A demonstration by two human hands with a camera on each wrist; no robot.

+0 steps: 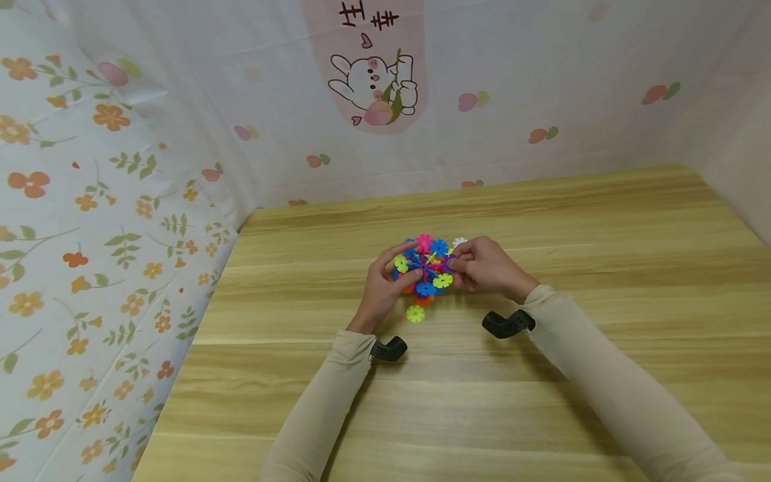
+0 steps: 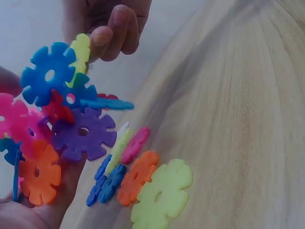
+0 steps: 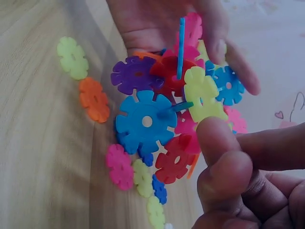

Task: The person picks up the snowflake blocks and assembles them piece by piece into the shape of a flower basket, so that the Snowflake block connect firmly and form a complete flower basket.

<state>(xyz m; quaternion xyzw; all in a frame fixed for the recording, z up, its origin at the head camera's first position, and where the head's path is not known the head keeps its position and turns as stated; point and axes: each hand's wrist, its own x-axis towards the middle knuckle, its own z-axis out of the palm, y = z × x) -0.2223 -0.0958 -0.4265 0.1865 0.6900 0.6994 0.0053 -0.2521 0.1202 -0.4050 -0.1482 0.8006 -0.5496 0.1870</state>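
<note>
Above the wooden surface, toward its far edge, your left hand curls round a cluster of interlocked discs; your right hand appears to pinch a purple disc beside it. Assembly seems well advanced, several loose discs lying unjoined below.

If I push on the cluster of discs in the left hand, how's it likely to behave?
The cluster is probably light, since its discs look like thin plastic. It may twist or pop apart at the joints, as the discs seem joined by edge slots. On a flat surface, it might rock rather than slide, because discs jut out at many angles.
</note>
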